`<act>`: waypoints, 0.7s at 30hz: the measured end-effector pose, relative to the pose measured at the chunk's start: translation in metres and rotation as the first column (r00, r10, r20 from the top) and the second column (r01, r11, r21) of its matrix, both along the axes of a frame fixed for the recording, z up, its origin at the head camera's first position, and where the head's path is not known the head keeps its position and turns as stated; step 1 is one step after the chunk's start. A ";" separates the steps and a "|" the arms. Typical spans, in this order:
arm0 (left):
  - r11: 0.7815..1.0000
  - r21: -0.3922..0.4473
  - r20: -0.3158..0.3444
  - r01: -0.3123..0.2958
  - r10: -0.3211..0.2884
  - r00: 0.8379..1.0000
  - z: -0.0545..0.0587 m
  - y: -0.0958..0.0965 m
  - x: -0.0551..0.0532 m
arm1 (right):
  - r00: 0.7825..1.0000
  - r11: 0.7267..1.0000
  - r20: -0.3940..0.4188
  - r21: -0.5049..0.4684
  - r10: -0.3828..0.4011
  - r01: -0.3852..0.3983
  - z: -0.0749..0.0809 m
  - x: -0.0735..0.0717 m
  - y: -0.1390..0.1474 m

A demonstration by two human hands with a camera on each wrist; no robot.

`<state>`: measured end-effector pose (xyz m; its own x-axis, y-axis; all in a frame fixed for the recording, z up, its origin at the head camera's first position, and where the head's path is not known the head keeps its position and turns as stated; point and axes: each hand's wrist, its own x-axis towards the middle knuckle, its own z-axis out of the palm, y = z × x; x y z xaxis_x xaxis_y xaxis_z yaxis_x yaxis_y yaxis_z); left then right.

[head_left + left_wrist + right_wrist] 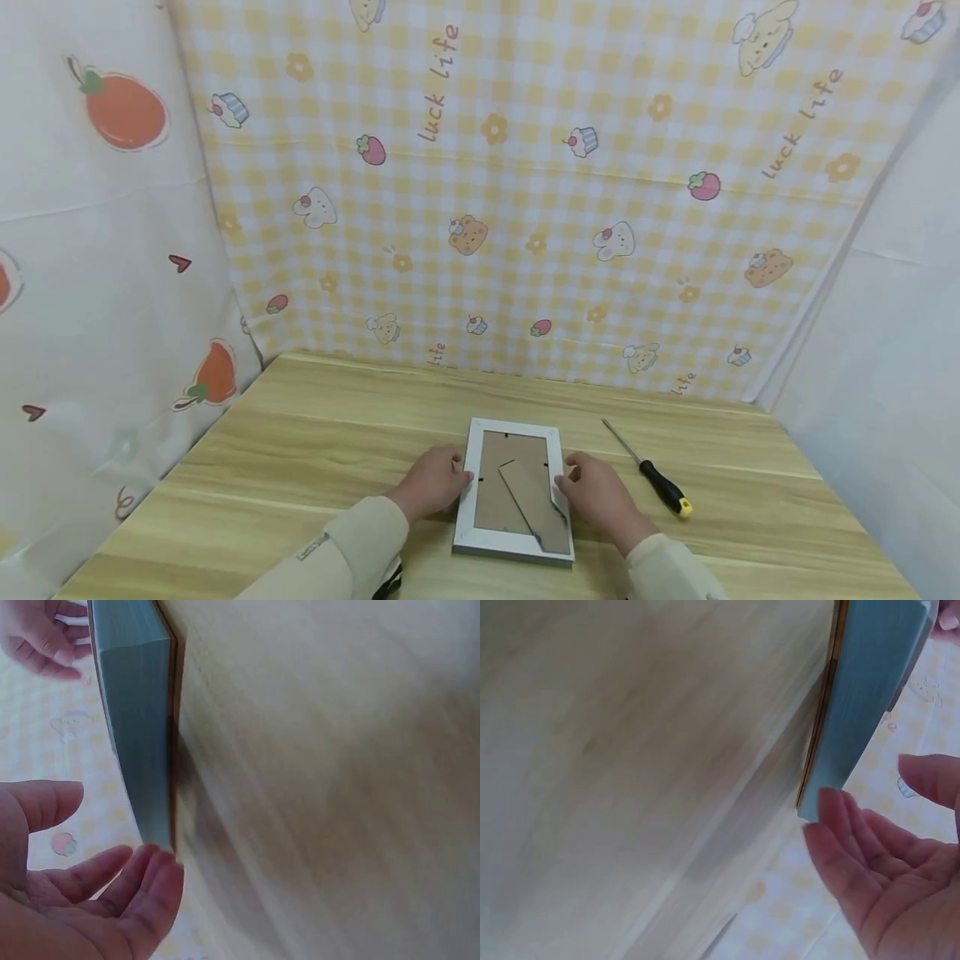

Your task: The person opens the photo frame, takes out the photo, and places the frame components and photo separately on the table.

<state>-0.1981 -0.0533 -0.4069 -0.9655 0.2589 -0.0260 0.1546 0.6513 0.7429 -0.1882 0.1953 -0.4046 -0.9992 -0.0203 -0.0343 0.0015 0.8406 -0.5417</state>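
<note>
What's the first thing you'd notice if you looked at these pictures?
A white picture frame lies back side up near the front edge of the wooden table, with its brown stand showing. The left hand and the right hand rest at its two sides with relaxed fingers. A screwdriver with a black and yellow handle lies just right of the frame, and behind the table hangs a yellow checked cloth with little cartoon animals.

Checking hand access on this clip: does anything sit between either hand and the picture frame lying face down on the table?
Nothing visible does. The left hand and right hand flank the picture frame, fingertips at its side edges. The screwdriver lies apart, to the right of the right hand.
</note>
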 end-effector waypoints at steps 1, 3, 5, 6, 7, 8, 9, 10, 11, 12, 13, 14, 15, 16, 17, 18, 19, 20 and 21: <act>1.000 -0.010 -0.018 -0.001 0.001 1.000 0.002 0.000 0.001 | 1.000 1.000 -0.026 0.000 0.009 -0.009 0.001 0.001 0.000; 0.999 -0.035 -0.051 0.001 -0.002 0.999 0.004 0.000 0.004 | 0.997 1.000 -0.081 0.009 0.017 -0.016 0.003 0.004 -0.001; 0.998 -0.063 -0.089 0.008 -0.014 0.996 0.007 0.000 0.007 | 0.990 0.999 -0.141 0.031 0.016 -0.012 0.006 0.007 -0.001; 0.997 -0.073 -0.107 0.016 -0.023 0.994 0.008 0.000 0.008 | 0.985 0.999 -0.170 0.042 0.014 -0.007 0.007 0.008 -0.001; 0.996 -0.087 -0.125 0.024 -0.034 0.992 0.008 -0.001 0.010 | 0.981 0.998 -0.195 0.056 0.014 -0.003 0.008 0.010 -0.001; 0.994 -0.108 -0.149 0.032 -0.048 0.988 0.009 -0.001 0.011 | 0.976 0.997 -0.219 0.074 0.014 0.003 0.008 0.011 -0.001; 0.991 -0.130 -0.179 0.040 -0.063 0.982 0.009 -0.001 0.012 | 0.969 0.995 -0.248 0.095 0.021 0.003 0.009 0.012 0.000; 0.988 -0.150 -0.213 0.047 -0.078 0.974 0.010 -0.001 0.013 | 0.961 0.993 -0.275 0.115 0.028 0.004 0.009 0.013 0.001; 0.983 -0.175 -0.245 0.051 -0.094 0.965 0.010 -0.001 0.014 | 0.955 0.991 -0.296 0.131 0.033 0.006 0.009 0.014 0.002; 0.979 -0.197 -0.278 0.054 -0.109 0.955 0.011 -0.001 0.016 | 0.947 0.988 -0.318 0.151 0.044 0.005 0.009 0.015 0.003; 0.974 -0.221 -0.310 0.055 -0.123 0.943 0.011 -0.001 0.017 | 0.941 0.985 -0.334 0.172 0.051 0.008 0.009 0.015 0.004; 0.969 -0.243 -0.336 0.055 -0.137 0.932 0.012 -0.002 0.019 | 0.934 0.981 -0.353 0.192 0.061 0.009 0.010 0.016 0.005; 0.964 -0.261 -0.362 0.055 -0.150 0.920 0.014 -0.001 0.020 | 0.927 0.978 -0.369 0.210 0.068 0.012 0.010 0.017 0.007; 0.960 -0.276 -0.381 0.053 -0.160 0.910 0.015 -0.001 0.022 | 0.923 0.975 -0.379 0.221 0.071 0.015 0.009 0.017 0.008; 0.956 -0.290 -0.400 0.052 -0.170 0.901 0.016 -0.001 0.023 | 0.919 0.973 -0.387 0.229 0.074 0.018 0.010 0.018 0.009; 0.953 -0.300 -0.419 0.051 -0.179 0.890 0.017 -0.001 0.025 | 0.914 0.971 -0.397 0.239 0.079 0.020 0.010 0.018 0.011; 0.950 -0.308 -0.438 0.048 -0.187 0.880 0.018 -0.001 0.026 | 0.911 0.969 -0.404 0.246 0.081 0.023 0.010 0.019 0.012; 0.947 -0.317 -0.458 0.046 -0.196 0.867 0.019 0.000 0.027 | 0.906 0.968 -0.415 0.250 0.085 0.024 0.010 0.020 0.013; 0.946 -0.322 -0.478 0.045 -0.203 0.854 0.020 0.000 0.028 | 0.905 0.968 -0.418 0.251 0.085 0.025 0.010 0.020 0.015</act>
<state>-0.1702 -0.0532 -0.3872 -0.8268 0.4342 0.3575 0.5458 0.7729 0.3237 -0.1681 0.2099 -0.3946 -0.9191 -0.0963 0.3822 -0.2078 0.9423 -0.2624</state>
